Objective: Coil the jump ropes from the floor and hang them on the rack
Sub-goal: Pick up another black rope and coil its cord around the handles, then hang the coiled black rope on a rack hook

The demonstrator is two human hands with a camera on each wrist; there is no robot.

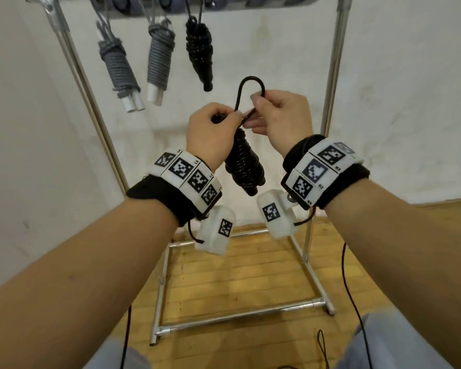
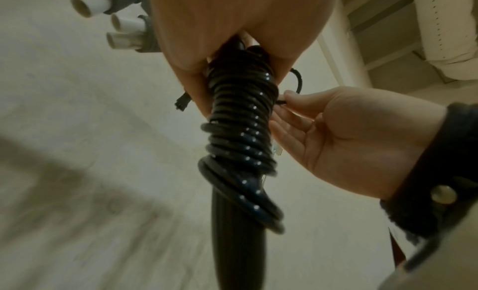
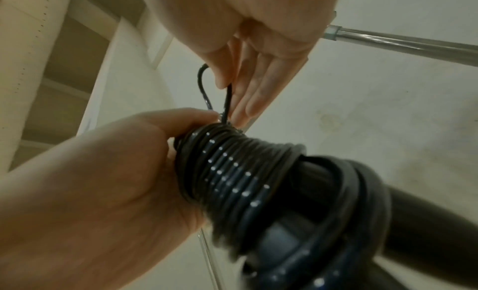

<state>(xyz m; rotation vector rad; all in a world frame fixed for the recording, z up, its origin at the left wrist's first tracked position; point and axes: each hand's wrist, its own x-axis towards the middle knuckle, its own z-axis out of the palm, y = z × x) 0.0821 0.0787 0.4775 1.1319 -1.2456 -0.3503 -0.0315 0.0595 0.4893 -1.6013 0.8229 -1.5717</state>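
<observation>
I should keep the loop (image 1: 251, 89) wide and tight so it slips over the rack (image 1: 336, 75) bar next to the 3 ropes (image 1: 199, 51) hanging there. My left hand (image 1: 209, 134) is curled around the top of the black jump rope (image 1: 244, 163), which hangs coiled below it. My right hand (image 1: 278, 119) pinches the loop with thumb and first finger; the other fingers are loose.

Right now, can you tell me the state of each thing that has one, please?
Black jump rope: coiled, held up, not yet hung.
Rope loop: open, above the coil.
Left hand: grips the coil's top.
Right hand: pinches the loop.
Two grey ropes, one black rope: coiled, hanging.
Rack: upright.
</observation>
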